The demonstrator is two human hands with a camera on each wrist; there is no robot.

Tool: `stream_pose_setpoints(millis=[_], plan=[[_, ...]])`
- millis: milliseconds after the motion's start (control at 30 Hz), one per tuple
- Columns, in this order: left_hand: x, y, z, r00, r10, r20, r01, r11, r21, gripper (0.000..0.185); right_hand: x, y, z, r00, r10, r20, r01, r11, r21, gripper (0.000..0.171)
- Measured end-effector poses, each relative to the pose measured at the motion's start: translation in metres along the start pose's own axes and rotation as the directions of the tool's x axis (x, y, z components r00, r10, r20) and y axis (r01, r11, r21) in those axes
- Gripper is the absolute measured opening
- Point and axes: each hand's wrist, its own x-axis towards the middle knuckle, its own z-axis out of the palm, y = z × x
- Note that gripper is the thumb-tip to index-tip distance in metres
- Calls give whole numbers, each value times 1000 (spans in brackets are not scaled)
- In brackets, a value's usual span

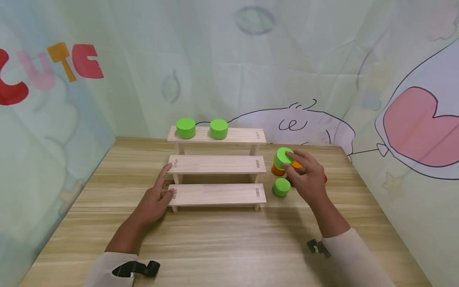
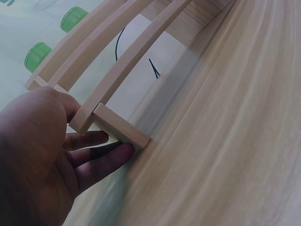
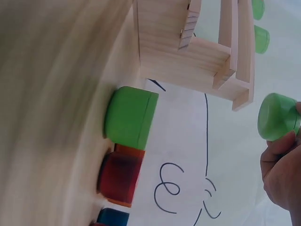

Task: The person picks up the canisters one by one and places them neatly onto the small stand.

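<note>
Nearest us, our two sleeved forearms reach out over the wooden desk (image 1: 229, 239). Our left hand (image 1: 155, 199) lies with fingers straight and relaxed against the left end of the three-step wooden rack (image 1: 216, 167), fingertips touching the foot of its lowest step, holding nothing. Our right hand (image 1: 308, 177) is to the right of the rack and pinches a green cylinder (image 1: 284, 156) between thumb and fingertips, lifted clear of the desk; the wrist view shows the same cylinder (image 3: 277, 117) held by its side with its flat face turned toward the rack. The rack lies to the left of this hand, its steps running left to right, and the top step already carries two green cylinders (image 1: 202, 128) toward its left half. The right hand is clearly the nearer one to the loose pieces: another green cylinder (image 1: 281, 187) stands on the desk just below the held one, with an orange piece (image 1: 277, 170) beside it and a red one mostly hidden behind the hand.
</note>
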Motion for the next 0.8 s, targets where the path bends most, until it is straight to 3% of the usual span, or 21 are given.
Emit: stream_pose_setpoints(millis=[267, 800], plan=[[0, -3, 0, 1000, 5, 2, -5, 1000, -11, 79, 21, -9, 10, 1000, -17, 0, 16, 997, -80, 37], [0, -3, 0, 1000, 4, 12, -4, 999, -33, 79, 69, -28, 28, 995, 77, 57, -74, 996, -42, 43]])
